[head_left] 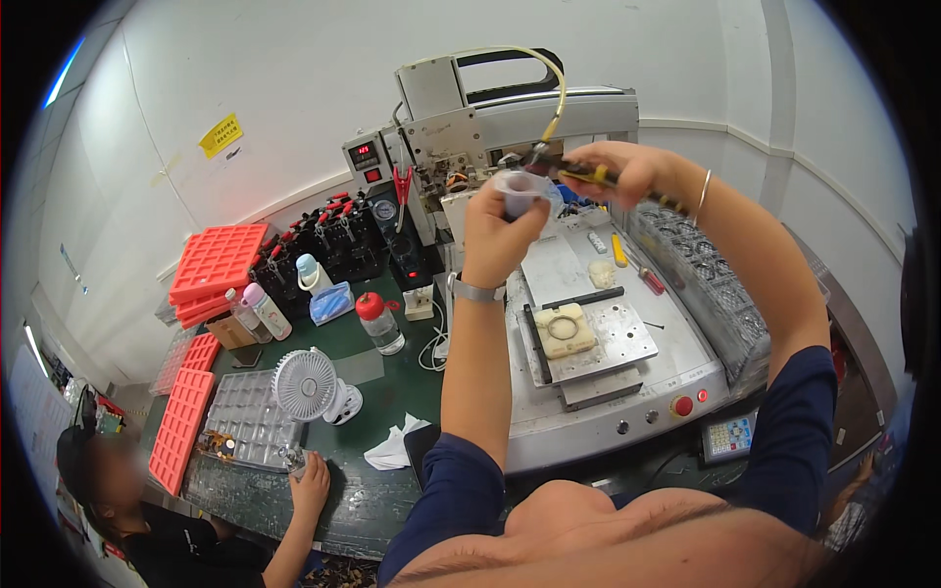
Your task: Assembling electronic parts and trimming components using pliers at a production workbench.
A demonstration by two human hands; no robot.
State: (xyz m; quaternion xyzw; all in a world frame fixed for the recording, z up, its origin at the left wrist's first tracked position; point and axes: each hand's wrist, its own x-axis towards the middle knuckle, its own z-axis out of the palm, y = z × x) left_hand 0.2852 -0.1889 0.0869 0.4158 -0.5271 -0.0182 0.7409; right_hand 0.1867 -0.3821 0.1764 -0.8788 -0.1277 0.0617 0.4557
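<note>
My left hand (497, 233) is raised in front of the machine head, fingers wrapped round a small translucent whitish cup (520, 183). Beside it, my right hand (627, 174) grips pliers (586, 171) with black and yellow handles. The pliers' jaws are just above the cup, at the lower end of a yellow hose (562, 93); whether they bite on it I cannot tell. Below my hands, a cream block (575, 340) with a ring on it sits on a metal plate (627, 338) on the machine bed.
A red knob (681, 405) is on the machine's front, near a keypad (728, 437). Clear trays (686, 255) line the right side. On the green table (363, 490) stand a white fan (305, 384), a red-capped bottle (379, 323) and red trays (221, 260). A co-worker's hand (311, 485) is at lower left.
</note>
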